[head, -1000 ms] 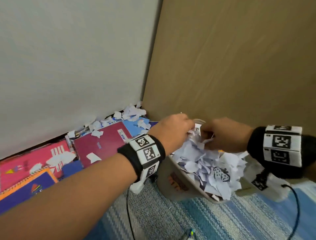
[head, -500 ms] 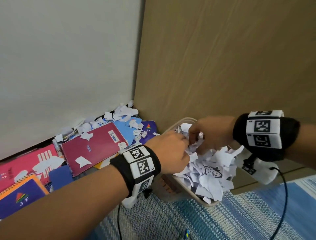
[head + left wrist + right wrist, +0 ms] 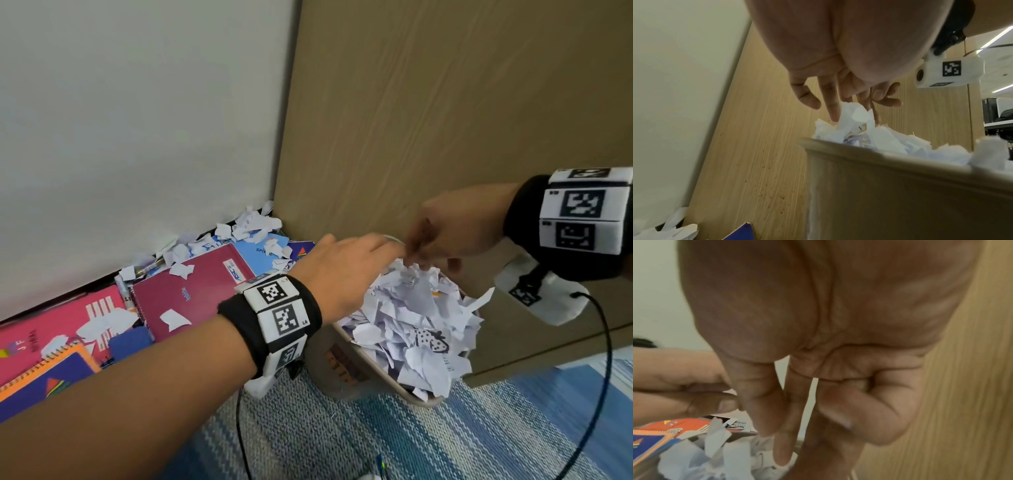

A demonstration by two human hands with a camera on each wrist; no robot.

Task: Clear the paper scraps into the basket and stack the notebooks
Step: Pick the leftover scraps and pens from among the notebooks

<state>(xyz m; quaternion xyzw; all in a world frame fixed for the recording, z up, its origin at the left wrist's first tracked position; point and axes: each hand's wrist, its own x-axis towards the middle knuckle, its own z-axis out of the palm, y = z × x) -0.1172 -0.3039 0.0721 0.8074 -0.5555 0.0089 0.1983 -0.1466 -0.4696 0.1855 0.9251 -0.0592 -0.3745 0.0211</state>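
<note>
Notebooks (image 3: 191, 294): lying unstacked at left, loose scraps (image 3: 246, 222) sitting on them.
Left hand (image 3: 346, 260): hovering mid-frame, fingers spread, holding nothing.
Basket (image 3: 346, 359): standing centre-right, heaped.
Right hand (image 3: 445, 233): hanging above the heap, fingers loosely parted, empty.
Risk: overfilled heap probably spilling over the rim.

A white wall (image 3: 137, 120) is meeting a wood-grain panel (image 3: 462, 113) at an inside corner. A blue and grey striped rug (image 3: 394, 435) is lying below the panel. Right of the panel, ceiling strip lights (image 3: 1001, 36) are glowing.
</note>
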